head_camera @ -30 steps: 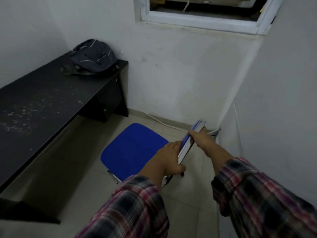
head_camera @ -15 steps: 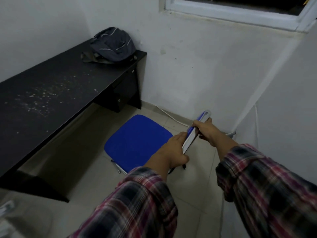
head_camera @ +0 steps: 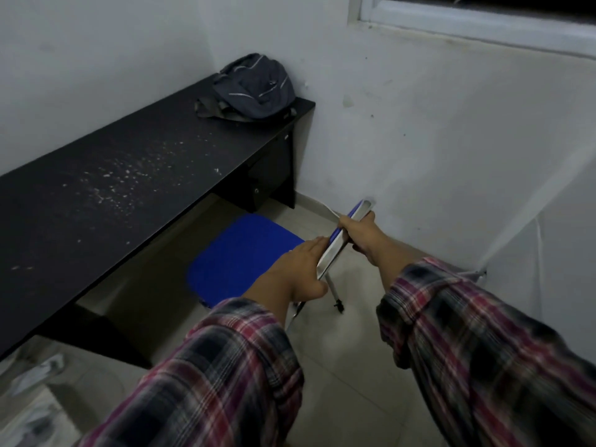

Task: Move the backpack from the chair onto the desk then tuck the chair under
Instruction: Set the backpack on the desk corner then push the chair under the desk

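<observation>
Head view takes in a corner of a room with white walls (head_camera: pixel 419 140) meeting behind the far end of a long black desk (head_camera: pixel 129 195), which runs along the left wall from the near left out to the corner. Pale specks dust the middle of the desktop; its near end is cut off by the left edge of the frame. Beige floor tiles (head_camera: pixel 348 366) lie open to the right of the desk, with bare floor between the desk's front edge and the right wall. A window frame (head_camera: pixel 483 24) is clipped by the top edge.

Next in size, the chair (head_camera: pixel 242 256) with a blue seat stands on the floor with the seat's left part reaching under the desk's front edge, in shadow. Its backrest is seen edge-on as a thin blue and silvery strip. One metal leg with a dark foot shows just right of the left wrist; the other legs are hidden by the seat and arms.

The grey backpack (head_camera: pixel 254 88) sits on the far end of the desk, close to the corner, straps trailing to its left.

Both plaid sleeves fill the foreground. The left hand (head_camera: pixel 303 272) is wrapped over the backrest's near end, the right hand (head_camera: pixel 358 233) closed around its far end; fingertips are hidden behind the strip
</observation>
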`<state>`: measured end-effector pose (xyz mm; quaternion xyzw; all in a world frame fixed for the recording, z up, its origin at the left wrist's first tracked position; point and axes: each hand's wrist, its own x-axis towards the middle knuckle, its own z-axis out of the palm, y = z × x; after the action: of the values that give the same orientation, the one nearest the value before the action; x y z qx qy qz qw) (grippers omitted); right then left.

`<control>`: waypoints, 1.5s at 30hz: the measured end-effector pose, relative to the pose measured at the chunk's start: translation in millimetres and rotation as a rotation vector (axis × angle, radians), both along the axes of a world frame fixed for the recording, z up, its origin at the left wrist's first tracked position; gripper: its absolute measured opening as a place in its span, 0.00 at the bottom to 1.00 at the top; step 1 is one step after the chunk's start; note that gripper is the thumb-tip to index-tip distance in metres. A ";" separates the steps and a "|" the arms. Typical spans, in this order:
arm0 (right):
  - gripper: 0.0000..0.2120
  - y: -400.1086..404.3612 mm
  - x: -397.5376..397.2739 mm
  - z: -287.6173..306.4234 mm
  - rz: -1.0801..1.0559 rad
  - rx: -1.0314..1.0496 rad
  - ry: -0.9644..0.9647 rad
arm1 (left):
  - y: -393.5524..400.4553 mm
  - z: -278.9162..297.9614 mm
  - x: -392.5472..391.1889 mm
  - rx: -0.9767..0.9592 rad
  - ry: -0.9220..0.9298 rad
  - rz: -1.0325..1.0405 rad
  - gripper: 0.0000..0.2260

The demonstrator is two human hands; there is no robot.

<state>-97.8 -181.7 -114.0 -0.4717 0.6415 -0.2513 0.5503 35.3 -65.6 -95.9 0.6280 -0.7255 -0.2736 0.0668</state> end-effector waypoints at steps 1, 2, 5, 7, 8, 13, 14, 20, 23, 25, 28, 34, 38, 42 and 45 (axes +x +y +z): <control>0.39 -2.7 6.1 -0.9 0.000 0.003 -0.002 | -2.2 -0.7 6.6 -0.006 -0.014 -0.005 0.43; 0.39 -5.4 11.7 -2.3 -0.003 0.005 -0.005 | -4.9 -1.5 12.6 -0.012 -0.027 -0.012 0.44; 0.38 -8.6 24.4 -1.8 0.015 -0.020 0.010 | -10.7 -2.8 28.5 -0.038 -0.061 -0.029 0.44; 0.40 -7.2 25.7 -1.6 0.053 -0.098 0.090 | -12.0 -2.6 35.0 -0.059 -0.092 -0.049 0.45; 0.42 -6.8 23.1 -2.7 0.080 -0.158 0.180 | -12.8 -1.9 36.7 -0.072 -0.107 -0.062 0.46; 0.41 -18.8 6.2 7.5 0.365 -0.519 0.750 | -28.9 10.4 35.1 -0.106 -0.147 -0.045 0.49; 0.36 -25.9 3.4 10.3 0.437 -0.559 0.801 | -31.4 12.4 31.8 -0.109 -0.155 -0.033 0.49; 0.22 -51.5 3.5 5.8 0.672 -0.695 0.881 | -35.5 5.3 12.3 -0.086 -0.373 0.152 0.50; 0.20 -57.2 9.6 -0.3 0.664 -0.695 0.712 | -35.2 5.9 10.3 -0.136 -0.517 0.251 0.50; 0.19 -63.5 10.8 -1.3 0.680 -0.697 0.624 | -31.5 4.2 5.9 -0.143 -0.532 0.333 0.47; 0.18 -67.6 16.2 -3.1 0.697 -0.724 0.582 | -23.2 -3.8 -2.3 -0.137 -0.531 0.455 0.43; 0.17 -64.2 36.7 -9.3 0.673 -0.777 0.554 | -7.3 -24.1 -0.7 -0.158 -0.521 0.615 0.39; 0.19 -69.7 60.2 -10.1 0.744 -0.777 0.567 | -10.9 -29.0 15.8 -0.165 -0.523 0.736 0.42; 0.19 -74.6 90.1 -12.5 0.812 -0.760 0.543 | -14.2 -33.3 37.2 -0.171 -0.544 0.855 0.44; 0.19 -82.3 112.5 -14.0 0.824 -0.773 0.550 | -21.0 -34.0 57.7 -0.187 -0.581 0.870 0.46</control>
<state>14.7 -264.0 -128.0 -0.8924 0.3881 -0.1019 0.2065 93.1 -86.6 -129.9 0.9122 -0.4077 0.0306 0.0262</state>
